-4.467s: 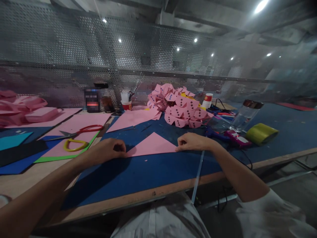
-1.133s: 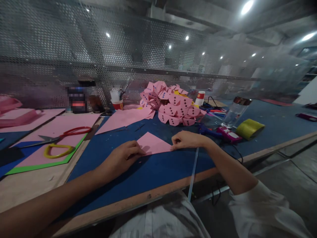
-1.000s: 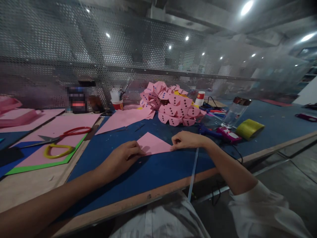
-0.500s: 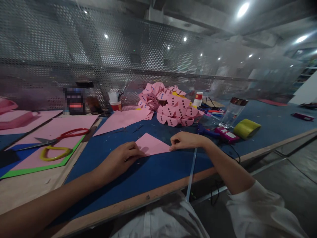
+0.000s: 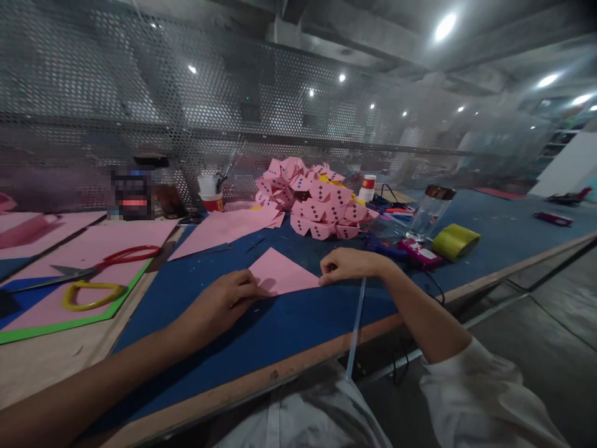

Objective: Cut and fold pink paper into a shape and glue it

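A pink sheet of paper [image 5: 282,272], folded to a triangle, lies on the blue table top with its peak pointing away from me. At its left corner, the fingers of my left hand [image 5: 233,297] are pressed together on the paper. My right hand [image 5: 347,266] has its fingers curled and pinches the right corner. The fold runs along the near side, between the two hands. Behind the triangle stands a heap of folded pink paper pieces [image 5: 321,205] with dark dots, and flat pink sheets [image 5: 228,227] lie to its left.
Red-handled and yellow-handled scissors [image 5: 93,274] lie at left on pink and green sheets. On the right are a clear glass jar [image 5: 429,214], a yellow roll [image 5: 456,241] and a purple device [image 5: 420,254]. Paper cups [image 5: 367,186] stand near the mesh screen [image 5: 224,93].
The view has swung slightly right, so most things sit a little further left. Both hands keep their hold on the paper's corners, with hardly any movement.
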Available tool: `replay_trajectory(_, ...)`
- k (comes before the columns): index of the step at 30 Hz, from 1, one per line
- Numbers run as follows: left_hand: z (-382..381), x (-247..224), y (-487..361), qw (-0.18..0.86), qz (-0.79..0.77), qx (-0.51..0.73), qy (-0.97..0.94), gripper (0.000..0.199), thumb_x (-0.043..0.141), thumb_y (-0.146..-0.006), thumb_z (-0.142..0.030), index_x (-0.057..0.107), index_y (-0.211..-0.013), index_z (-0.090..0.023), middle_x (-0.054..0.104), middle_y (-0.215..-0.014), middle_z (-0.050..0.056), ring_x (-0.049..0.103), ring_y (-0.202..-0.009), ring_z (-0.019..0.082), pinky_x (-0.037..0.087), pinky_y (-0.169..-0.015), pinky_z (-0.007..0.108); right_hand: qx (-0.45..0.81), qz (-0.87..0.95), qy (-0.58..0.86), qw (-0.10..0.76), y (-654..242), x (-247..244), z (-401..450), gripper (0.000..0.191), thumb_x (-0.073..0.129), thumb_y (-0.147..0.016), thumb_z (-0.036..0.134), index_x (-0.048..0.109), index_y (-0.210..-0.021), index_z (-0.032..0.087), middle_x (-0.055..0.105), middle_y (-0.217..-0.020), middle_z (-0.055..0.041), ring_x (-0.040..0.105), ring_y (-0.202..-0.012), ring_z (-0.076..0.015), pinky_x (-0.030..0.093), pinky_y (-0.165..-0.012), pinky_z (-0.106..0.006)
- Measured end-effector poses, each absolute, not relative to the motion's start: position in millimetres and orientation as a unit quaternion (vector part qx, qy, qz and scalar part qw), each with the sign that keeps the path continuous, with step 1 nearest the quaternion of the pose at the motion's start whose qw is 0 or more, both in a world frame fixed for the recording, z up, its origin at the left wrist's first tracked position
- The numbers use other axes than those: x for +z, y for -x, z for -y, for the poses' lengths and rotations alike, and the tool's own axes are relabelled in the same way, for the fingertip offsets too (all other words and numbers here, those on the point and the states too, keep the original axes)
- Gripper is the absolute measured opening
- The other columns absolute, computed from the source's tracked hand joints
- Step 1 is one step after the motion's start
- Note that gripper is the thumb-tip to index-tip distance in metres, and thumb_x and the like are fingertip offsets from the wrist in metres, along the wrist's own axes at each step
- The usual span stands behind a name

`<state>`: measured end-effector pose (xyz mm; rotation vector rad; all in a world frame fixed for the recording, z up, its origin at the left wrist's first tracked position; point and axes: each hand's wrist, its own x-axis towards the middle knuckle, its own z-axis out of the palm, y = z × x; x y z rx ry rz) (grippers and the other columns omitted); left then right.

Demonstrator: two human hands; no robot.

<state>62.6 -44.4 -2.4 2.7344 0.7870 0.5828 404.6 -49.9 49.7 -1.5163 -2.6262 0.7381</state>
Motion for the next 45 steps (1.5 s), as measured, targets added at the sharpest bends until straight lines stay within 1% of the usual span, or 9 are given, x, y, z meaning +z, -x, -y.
replay_trajectory(14, 46.5, -1.4, -63.6, 0.074, -0.249, 0.199, -0.945, 0.03, 0.046, -0.103, -0.023, 0.073, -0.116, -0.029, 0.063, -0.101, 0.005, 0.059, -0.093, 0.02, 0.044, -0.08, 0.031, 0.205, 0.846, 0.491, -0.016, -408.5, 54.2, 53.1, 0.037, 0.066, -0.085, 0.054, 0.069, -0.079, 0.018, 0.065, -0.074, 0.0006, 0.054, -0.067, -0.0128, 0.029, -0.058, -0.025)
replay_trajectory(18, 46.5, -2.7, -63.0, 0.061, -0.248, 0.199, -0.946, 0.031, 0.046, -0.103, -0.021, 0.073, -0.116, -0.028, 0.063, -0.102, 0.006, 0.059, -0.094, 0.021, 0.044, -0.081, 0.032, 0.163, 0.83, 0.533, -0.021, -406.9, 65.3, 63.9, 0.026, 0.071, -0.083, 0.044, 0.068, -0.082, 0.019, 0.069, -0.08, -0.0012, 0.057, -0.071, -0.0149, 0.031, -0.06, -0.025)
replay_trajectory(20, 46.9, -2.7, -63.4, 0.055, -0.248, 0.198, -0.947, 0.031, 0.046, -0.103, -0.021, 0.072, -0.118, -0.029, 0.063, -0.101, 0.006, 0.059, -0.092, 0.021, 0.043, -0.08, 0.032, 0.133, 0.83, 0.541, 0.013, -403.5, 72.2, 70.9, 0.018, 0.072, -0.083, 0.035, 0.068, -0.087, 0.018, 0.071, -0.089, -0.0036, 0.061, -0.079, -0.0169, 0.035, -0.064, -0.025)
replay_trajectory(22, 47.4, -2.2, -64.2, 0.051, -0.245, 0.199, -0.947, 0.031, 0.047, -0.103, -0.021, 0.073, -0.117, -0.029, 0.064, -0.1, 0.005, 0.059, -0.091, 0.02, 0.043, -0.08, 0.031, 0.104, 0.839, 0.528, 0.082, -394.4, 77.4, 77.3, 0.015, 0.069, -0.085, 0.032, 0.069, -0.091, 0.018, 0.071, -0.097, -0.0058, 0.062, -0.087, -0.0187, 0.038, -0.071, -0.026)
replay_trajectory(25, 48.1, -1.3, -65.5, 0.039, -0.241, 0.206, -0.948, 0.028, 0.047, -0.103, -0.02, 0.074, -0.109, -0.024, 0.064, -0.098, 0.006, 0.058, -0.088, 0.019, 0.042, -0.077, 0.03, 0.121, 0.848, 0.487, 0.174, -367.6, 77.2, 81.5, 0.016, 0.062, -0.091, 0.03, 0.069, -0.094, 0.017, 0.07, -0.097, -0.006, 0.062, -0.089, -0.0184, 0.041, -0.077, -0.027)
replay_trajectory(27, 48.3, -1.0, -66.2, 0.028, -0.243, 0.206, -0.948, 0.026, 0.048, -0.102, -0.02, 0.074, -0.104, -0.022, 0.064, -0.096, 0.006, 0.058, -0.086, 0.02, 0.042, -0.075, 0.03, 0.153, 0.855, 0.457, 0.19, -345.2, 70.6, 79.0, 0.015, 0.063, -0.091, 0.03, 0.07, -0.094, 0.017, 0.07, -0.096, -0.0049, 0.062, -0.088, -0.0173, 0.041, -0.078, -0.027)
replay_trajectory(29, 48.1, -1.1, -66.7, 0.022, -0.245, 0.202, -0.948, 0.025, 0.05, -0.101, -0.018, 0.075, -0.103, -0.021, 0.064, -0.096, 0.007, 0.058, -0.086, 0.02, 0.042, -0.075, 0.03, 0.175, 0.857, 0.45, 0.179, -324.9, 60.8, 72.9, 0.013, 0.064, -0.089, 0.028, 0.07, -0.092, 0.017, 0.071, -0.094, -0.0043, 0.062, -0.086, -0.0168, 0.041, -0.076, -0.026)
replay_trajectory(34, 47.2, -1.9, -67.1, 0.025, -0.238, 0.203, -0.95, 0.034, 0.049, -0.097, -0.009, 0.075, -0.112, -0.025, 0.065, -0.1, 0.007, 0.059, -0.09, 0.021, 0.043, -0.078, 0.032, 0.215, 0.848, 0.469, 0.121, -299.0, 39.1, 57.7, 0.014, 0.065, -0.086, 0.027, 0.07, -0.094, 0.017, 0.072, -0.094, -0.0037, 0.062, -0.082, -0.0167, 0.037, -0.065, -0.025)
replay_trajectory(45, 47.2, -1.7, -66.1, 0.034, -0.239, 0.199, -0.95, 0.031, 0.048, -0.097, -0.011, 0.075, -0.108, -0.023, 0.065, -0.099, 0.007, 0.058, -0.091, 0.021, 0.044, -0.08, 0.033, 0.157, 0.856, 0.476, 0.126, -290.7, 32.5, 62.1, 0.012, 0.065, -0.077, 0.029, 0.064, -0.085, 0.021, 0.07, -0.089, 0.0013, 0.059, -0.077, -0.0149, 0.03, -0.062, -0.025)
